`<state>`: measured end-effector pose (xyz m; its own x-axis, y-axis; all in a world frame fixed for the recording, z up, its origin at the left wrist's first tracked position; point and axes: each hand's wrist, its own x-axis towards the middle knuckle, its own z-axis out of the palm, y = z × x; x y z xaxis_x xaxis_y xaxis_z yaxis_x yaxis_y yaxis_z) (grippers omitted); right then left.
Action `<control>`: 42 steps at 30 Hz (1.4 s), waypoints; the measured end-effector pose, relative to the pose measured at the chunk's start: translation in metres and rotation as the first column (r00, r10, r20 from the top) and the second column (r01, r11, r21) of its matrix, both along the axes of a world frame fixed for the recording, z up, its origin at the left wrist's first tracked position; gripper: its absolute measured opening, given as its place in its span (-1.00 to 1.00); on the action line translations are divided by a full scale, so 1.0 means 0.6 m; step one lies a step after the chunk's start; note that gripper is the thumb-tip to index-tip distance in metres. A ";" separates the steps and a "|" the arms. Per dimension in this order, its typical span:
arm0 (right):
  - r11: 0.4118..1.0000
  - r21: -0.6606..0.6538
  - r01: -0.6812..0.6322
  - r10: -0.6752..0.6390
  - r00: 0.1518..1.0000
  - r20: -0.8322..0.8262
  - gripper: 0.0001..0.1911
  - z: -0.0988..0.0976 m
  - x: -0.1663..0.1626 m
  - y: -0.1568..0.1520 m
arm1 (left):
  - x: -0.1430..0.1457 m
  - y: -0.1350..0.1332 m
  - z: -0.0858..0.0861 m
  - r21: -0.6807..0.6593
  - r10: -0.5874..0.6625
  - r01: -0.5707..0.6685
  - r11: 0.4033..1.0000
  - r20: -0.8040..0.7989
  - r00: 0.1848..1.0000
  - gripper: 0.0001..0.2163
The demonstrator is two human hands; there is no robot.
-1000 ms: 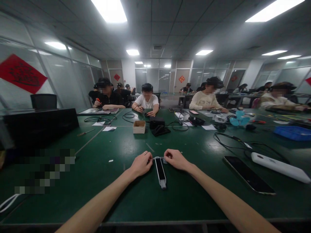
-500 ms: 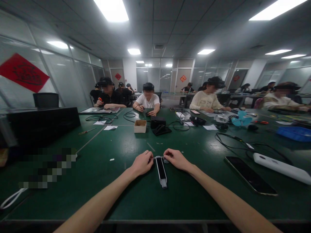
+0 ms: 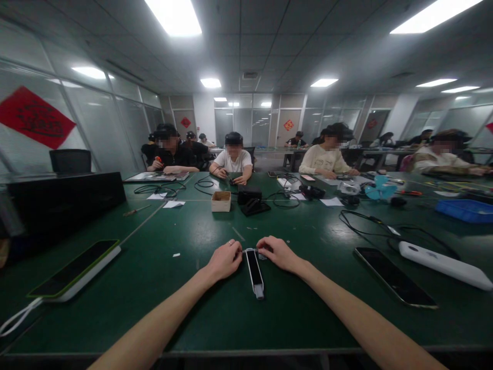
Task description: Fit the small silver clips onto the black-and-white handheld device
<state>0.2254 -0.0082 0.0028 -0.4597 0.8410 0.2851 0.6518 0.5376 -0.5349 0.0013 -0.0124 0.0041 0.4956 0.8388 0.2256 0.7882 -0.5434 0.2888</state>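
Note:
A slim white-framed device with a black face (image 3: 253, 270) and a grey end lies flat on the green table (image 3: 192, 318), its grey end toward me. My left hand (image 3: 226, 258) is at the far left corner of this device, fingers curled and closed. At the far right corner is my right hand (image 3: 280, 252), thumb and forefinger bent together in a pinch. Whatever the fingertips of either hand hold is too small and too covered to make out. A small see-through piece (image 3: 262, 256) shows beneath the right fingers.
On the right lie a phone (image 3: 395, 277), a long white device (image 3: 442, 264) and black cables (image 3: 362, 221). To the left, a green-edged phone (image 3: 77, 267) rests on a white block. Ahead are a small box (image 3: 221, 202), a screwdriver (image 3: 136, 210) and a blue tray (image 3: 464, 210). Several people sit opposite.
The whole view has shifted slightly. Both hands stay at the far end of the slim device, with the right fingertips only a touch different; the device still lies in place.

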 end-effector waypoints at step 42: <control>0.993 0.097 0.073 -0.054 0.982 -0.184 -0.94 0.018 -0.062 -0.048 | 0.000 -0.012 0.006 0.261 -0.243 0.206 0.943 0.117 0.963 -0.85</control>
